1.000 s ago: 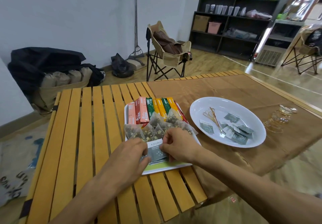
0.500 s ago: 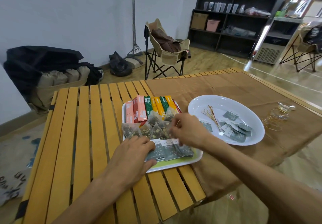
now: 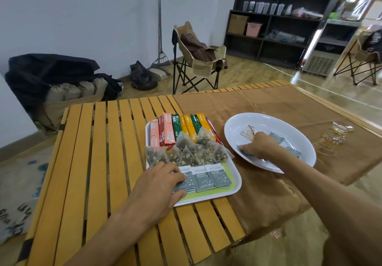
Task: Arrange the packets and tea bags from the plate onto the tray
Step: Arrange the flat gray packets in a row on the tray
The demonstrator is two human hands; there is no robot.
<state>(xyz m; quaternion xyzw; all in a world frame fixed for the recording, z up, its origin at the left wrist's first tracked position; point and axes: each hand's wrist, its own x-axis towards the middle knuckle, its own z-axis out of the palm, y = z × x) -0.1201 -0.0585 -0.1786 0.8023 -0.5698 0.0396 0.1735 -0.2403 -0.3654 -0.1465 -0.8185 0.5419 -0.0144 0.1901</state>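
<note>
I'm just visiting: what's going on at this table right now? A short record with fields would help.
Tray: stick packets at the back, pyramid tea bags in the middle, grey sachets in front
Plate: grey sachets left, gold picks
Left hand: rests on the leftmost tray sachets
Right hand: reaches into the plate, fingertips on a sachet; grip not clear
Beside plate: glass cups on brown cloth

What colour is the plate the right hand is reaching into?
White, plain, seen in the head view: plate, right hand.

One tray (image 3: 235, 189), one plate (image 3: 268, 118), two hands.
</note>
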